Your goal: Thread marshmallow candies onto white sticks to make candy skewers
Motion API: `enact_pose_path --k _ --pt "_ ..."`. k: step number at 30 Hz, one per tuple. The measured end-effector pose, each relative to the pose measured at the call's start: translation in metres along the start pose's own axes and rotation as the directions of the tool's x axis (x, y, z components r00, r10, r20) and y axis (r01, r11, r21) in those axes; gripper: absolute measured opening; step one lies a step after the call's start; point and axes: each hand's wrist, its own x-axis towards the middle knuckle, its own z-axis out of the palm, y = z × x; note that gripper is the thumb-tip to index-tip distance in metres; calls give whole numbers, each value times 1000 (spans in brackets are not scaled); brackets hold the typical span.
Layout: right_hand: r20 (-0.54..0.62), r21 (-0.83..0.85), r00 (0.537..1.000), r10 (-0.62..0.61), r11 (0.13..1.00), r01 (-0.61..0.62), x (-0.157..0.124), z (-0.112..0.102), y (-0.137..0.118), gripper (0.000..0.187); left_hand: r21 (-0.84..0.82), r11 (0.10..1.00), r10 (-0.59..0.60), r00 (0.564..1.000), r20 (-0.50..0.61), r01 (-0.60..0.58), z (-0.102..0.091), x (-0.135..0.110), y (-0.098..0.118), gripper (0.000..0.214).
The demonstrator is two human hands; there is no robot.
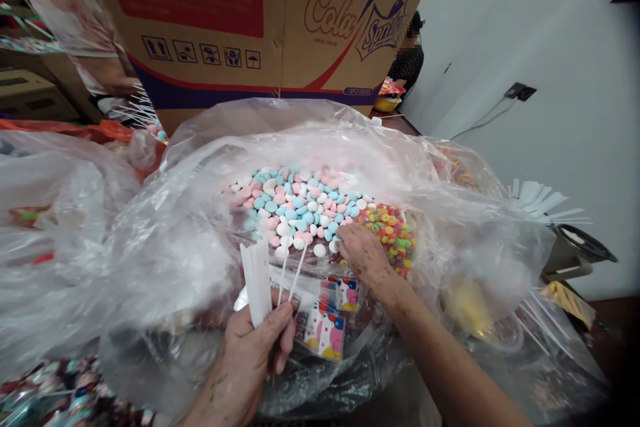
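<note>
My left hand (pixel 263 337) is closed around a bundle of flat white strips (pixel 256 283) and two thin white lollipop sticks (pixel 298 271) that fan out to the right. The stick tips reach the near edge of a heap of pink, blue and white round candies (pixel 305 207). My right hand (pixel 364 252) is lowered between that heap and a pile of small colourful ring candies (pixel 391 233), fingers bent down; whatever they pinch is hidden. Between my hands lie printed clear bags (pixel 325 333) with coloured dots.
Crumpled clear plastic sheeting (pixel 165 233) surrounds the candies. A tall cardboard box (pixel 280 33) stands behind. More white strips (pixel 537 200) stick out at right, beside a grey container (pixel 575 250). Wrapped sweets (pixel 70 393) lie lower left. Two people are in the background.
</note>
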Motion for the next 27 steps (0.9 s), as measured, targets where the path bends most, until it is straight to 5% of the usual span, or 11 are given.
enact_pose_path --k 9,19,27 --pt "-161 253 972 172 959 -127 -15 -4 -5 17 29 999 -15 999 -29 16 -1 -1 0 37" --pt "-91 350 996 -8 936 40 -16 5 -13 15 60 998 -17 999 -44 20 2 -2 1 38" --pt "-106 338 976 191 930 -145 -15 2 -15 9 61 998 -12 999 -34 14 0 -1 -1 37"
